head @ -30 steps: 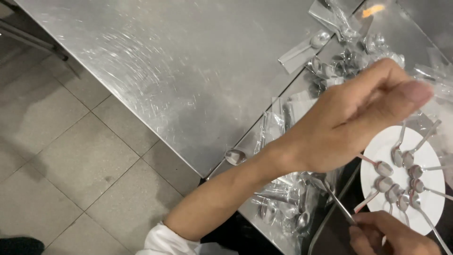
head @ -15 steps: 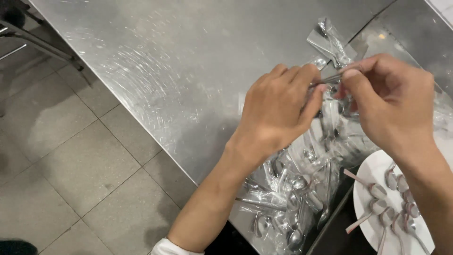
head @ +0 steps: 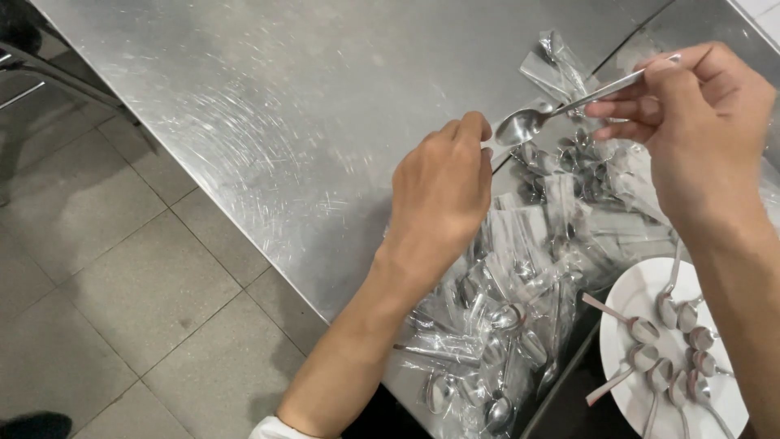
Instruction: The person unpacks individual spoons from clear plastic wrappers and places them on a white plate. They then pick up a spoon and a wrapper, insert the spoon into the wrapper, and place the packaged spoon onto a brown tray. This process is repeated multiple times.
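Note:
My right hand (head: 705, 130) pinches the handle of a bare metal spoon (head: 528, 122), its bowl pointing left above the steel table (head: 268, 106). My left hand (head: 443, 191) hovers just left of the spoon's bowl with the fingers curled; whether a clear wrapper is between them I cannot tell. Under both hands lies a heap of spoons in clear plastic wrappers (head: 520, 268). A white plate (head: 630, 358) at the lower right carries several unwrapped spoons.
An empty clear wrapper (head: 556, 69) lies on the table beyond the spoon. The table's edge runs diagonally, with grey floor tiles (head: 106, 268) below at the left. A dark chair frame (head: 32, 65) stands at the upper left.
Both hands were together at a wrapped spoon half a second ago. Now they have drawn apart, and the right hand holds the spoon free of its wrapper.

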